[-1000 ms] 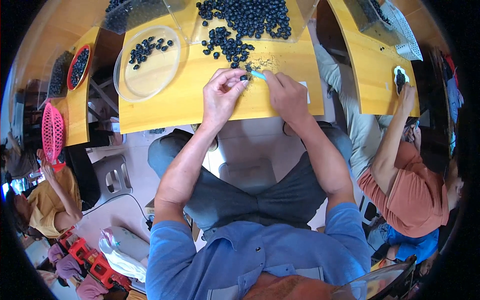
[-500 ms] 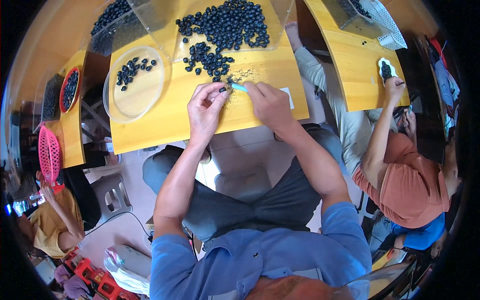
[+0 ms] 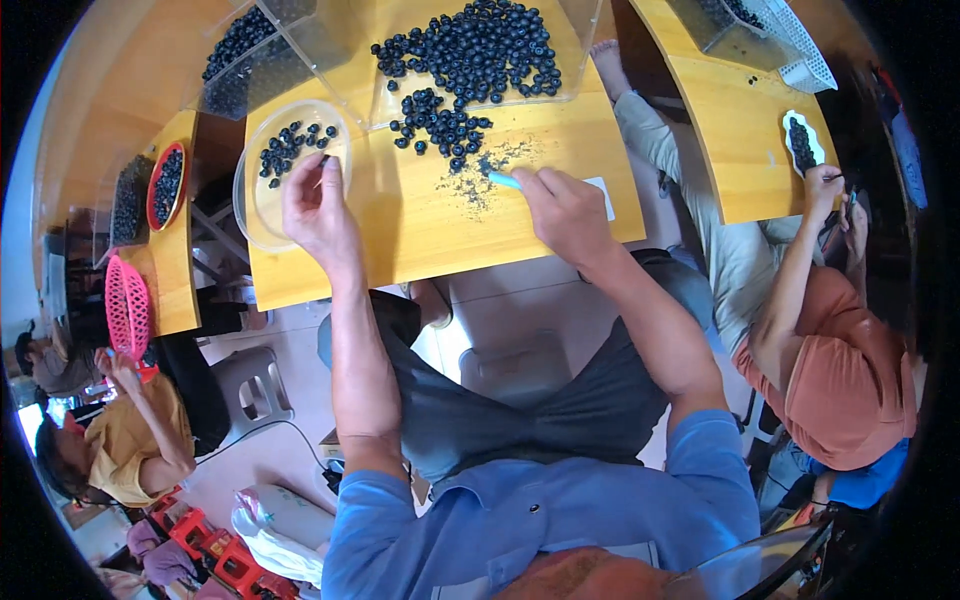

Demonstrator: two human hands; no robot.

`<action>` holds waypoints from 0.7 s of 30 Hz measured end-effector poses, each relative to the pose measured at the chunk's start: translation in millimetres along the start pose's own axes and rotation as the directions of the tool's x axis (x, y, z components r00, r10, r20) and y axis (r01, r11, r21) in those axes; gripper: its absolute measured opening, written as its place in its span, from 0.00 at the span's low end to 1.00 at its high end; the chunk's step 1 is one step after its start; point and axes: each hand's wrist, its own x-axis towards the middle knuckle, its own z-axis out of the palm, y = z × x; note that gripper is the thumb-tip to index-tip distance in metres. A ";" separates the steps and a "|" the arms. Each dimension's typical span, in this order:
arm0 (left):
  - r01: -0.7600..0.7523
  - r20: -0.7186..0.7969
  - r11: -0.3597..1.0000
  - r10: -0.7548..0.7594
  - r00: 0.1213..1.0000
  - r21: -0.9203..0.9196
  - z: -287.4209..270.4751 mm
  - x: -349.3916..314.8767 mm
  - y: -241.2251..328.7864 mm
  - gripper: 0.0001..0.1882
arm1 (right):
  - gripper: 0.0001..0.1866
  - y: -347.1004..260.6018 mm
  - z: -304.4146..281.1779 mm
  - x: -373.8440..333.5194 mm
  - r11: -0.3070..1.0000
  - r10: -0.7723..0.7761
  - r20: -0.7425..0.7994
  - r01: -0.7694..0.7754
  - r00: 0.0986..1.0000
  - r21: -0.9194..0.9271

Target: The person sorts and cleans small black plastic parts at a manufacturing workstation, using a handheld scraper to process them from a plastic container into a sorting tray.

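Note:
My left hand [image 3: 322,220] is over the near right part of a round clear plastic dish [image 3: 248,205], thumb and fingertips pinched on a small black bead that is partly hidden. Several loose black beads [image 3: 285,155] lie in that dish. In my right hand [image 3: 568,212], the fingers are wrapped round a slim tool with a light-blue handle [image 3: 505,180], which points left; its tip is too small to make out. Dark shavings [image 3: 478,190] are scattered on the yellow table [image 3: 400,240] by the tool. Just beyond lies a pile of black beads [image 3: 440,125].
A large heap of black beads [image 3: 480,50] spreads across a clear tray at the back. A clear box of dark beads [image 3: 240,50] stands back left. A white card [image 3: 600,197] lies at the right edge. Co-workers sit at tables on both sides, one in an orange shirt [image 3: 835,370].
My left hand has moved left with the bead, from beside the tool to over the round dish. My right hand stays near the shavings, still holding the tool. The whole view has shifted slightly.

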 end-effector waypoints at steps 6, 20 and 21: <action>0.003 -0.031 0.979 0.004 1.000 0.205 -20.2 17.3 -19.5 0.08 | 0.16 -0.5 -2.9 -0.3 1.000 0.013 -0.006 -0.013 1.000 0.006; -0.207 0.147 0.632 0.148 0.978 0.747 -20.8 15.6 -4.9 0.08 | 0.15 0.1 -4.9 -0.4 0.999 0.025 -0.005 -0.025 1.000 0.044; -0.204 0.149 0.615 0.141 0.979 0.762 -20.1 15.0 -4.7 0.08 | 0.15 0.9 -3.7 -0.7 0.998 0.021 -0.012 -0.020 1.000 0.053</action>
